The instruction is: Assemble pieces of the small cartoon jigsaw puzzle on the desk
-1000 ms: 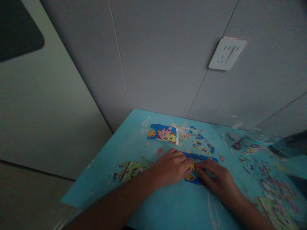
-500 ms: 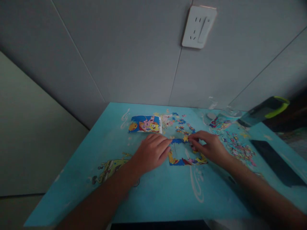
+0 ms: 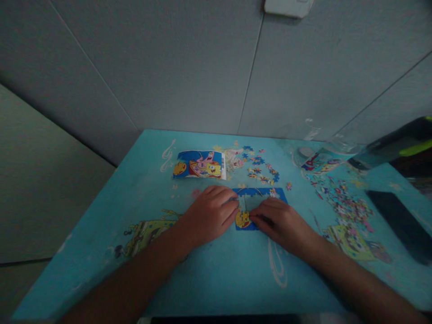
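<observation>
A partly joined jigsaw puzzle (image 3: 280, 193) with a blue border lies flat on the turquoise table, bare table showing through its middle. My left hand (image 3: 214, 211) rests against its left edge, fingers bent and pressed together on the border. Over the puzzle's lower right part, my right hand (image 3: 278, 220) pinches with thumb and forefinger at a yellow jigsaw piece (image 3: 242, 218) near the lower left corner. Whether that piece is joined to the border cannot be made out. Behind the hands lies a printed picture sheet (image 3: 200, 164) with cartoon figures.
Loose blue pieces (image 3: 258, 160) lie behind the puzzle. A heap of mixed pieces (image 3: 351, 204) spreads at right, beside a dark phone-like slab (image 3: 398, 225). A clear plastic jar (image 3: 326, 159) and a dark bottle (image 3: 391, 141) stand at the back right, near the wall.
My right hand has moved from the puzzle's upper edge down to its lower left part. Different pictures show along the puzzle's lower border. The view has tipped downward.
</observation>
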Action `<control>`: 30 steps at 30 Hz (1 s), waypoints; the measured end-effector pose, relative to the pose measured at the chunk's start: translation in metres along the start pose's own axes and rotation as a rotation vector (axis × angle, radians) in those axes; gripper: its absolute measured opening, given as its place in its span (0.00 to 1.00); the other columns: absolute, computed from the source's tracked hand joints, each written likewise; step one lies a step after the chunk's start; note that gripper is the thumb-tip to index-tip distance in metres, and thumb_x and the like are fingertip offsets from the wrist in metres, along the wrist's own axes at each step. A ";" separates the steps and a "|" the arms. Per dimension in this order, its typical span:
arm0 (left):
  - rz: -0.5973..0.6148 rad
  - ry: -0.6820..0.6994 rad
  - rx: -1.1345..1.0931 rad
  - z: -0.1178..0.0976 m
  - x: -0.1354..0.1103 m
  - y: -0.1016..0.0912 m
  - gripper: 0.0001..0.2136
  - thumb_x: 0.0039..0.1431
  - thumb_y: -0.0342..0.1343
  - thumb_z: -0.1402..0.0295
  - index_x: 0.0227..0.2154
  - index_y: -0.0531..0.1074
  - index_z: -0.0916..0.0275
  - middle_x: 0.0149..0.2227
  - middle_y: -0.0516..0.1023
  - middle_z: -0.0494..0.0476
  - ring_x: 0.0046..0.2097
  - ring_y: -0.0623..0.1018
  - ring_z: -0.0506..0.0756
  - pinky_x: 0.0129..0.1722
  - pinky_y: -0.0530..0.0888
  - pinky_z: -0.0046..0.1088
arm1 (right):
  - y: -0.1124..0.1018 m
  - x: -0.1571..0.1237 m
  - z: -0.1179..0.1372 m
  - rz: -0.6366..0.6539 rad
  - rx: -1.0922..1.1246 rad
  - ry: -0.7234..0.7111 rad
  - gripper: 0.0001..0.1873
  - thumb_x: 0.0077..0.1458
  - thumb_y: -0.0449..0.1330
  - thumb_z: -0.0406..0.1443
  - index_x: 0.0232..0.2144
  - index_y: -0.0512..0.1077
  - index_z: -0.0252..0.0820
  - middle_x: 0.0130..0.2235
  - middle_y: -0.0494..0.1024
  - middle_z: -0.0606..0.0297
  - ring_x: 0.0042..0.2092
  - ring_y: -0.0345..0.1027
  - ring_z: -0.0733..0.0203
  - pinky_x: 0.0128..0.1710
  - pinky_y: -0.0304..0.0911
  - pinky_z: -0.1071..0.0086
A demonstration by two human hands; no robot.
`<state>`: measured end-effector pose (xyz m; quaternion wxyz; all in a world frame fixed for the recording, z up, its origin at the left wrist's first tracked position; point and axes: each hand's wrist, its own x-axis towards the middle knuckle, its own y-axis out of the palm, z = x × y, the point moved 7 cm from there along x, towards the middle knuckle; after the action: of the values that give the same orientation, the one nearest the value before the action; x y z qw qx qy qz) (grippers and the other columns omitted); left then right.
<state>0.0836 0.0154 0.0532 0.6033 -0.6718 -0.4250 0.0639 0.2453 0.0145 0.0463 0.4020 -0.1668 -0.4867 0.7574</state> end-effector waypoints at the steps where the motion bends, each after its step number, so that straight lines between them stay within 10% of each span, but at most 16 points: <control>1: 0.016 0.018 0.004 -0.001 0.000 0.001 0.08 0.71 0.53 0.69 0.43 0.77 0.63 0.46 0.78 0.59 0.50 0.76 0.59 0.51 0.71 0.41 | 0.001 0.000 0.000 0.000 -0.006 0.002 0.06 0.66 0.60 0.34 0.38 0.79 0.42 0.34 0.79 0.62 0.39 0.73 0.56 0.42 0.67 0.64; 30: 0.205 0.262 -0.048 -0.017 -0.006 0.007 0.07 0.66 0.59 0.69 0.45 0.78 0.58 0.46 0.80 0.56 0.51 0.76 0.58 0.56 0.68 0.42 | -0.005 -0.002 0.011 0.014 -0.021 -0.138 0.10 0.69 0.58 0.38 0.43 0.80 0.44 0.37 0.80 0.61 0.40 0.73 0.56 0.44 0.66 0.61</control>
<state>0.0930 -0.0006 0.0493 0.6278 -0.7284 -0.2731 0.0268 0.2417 0.0073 0.0552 0.3604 -0.1218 -0.5201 0.7647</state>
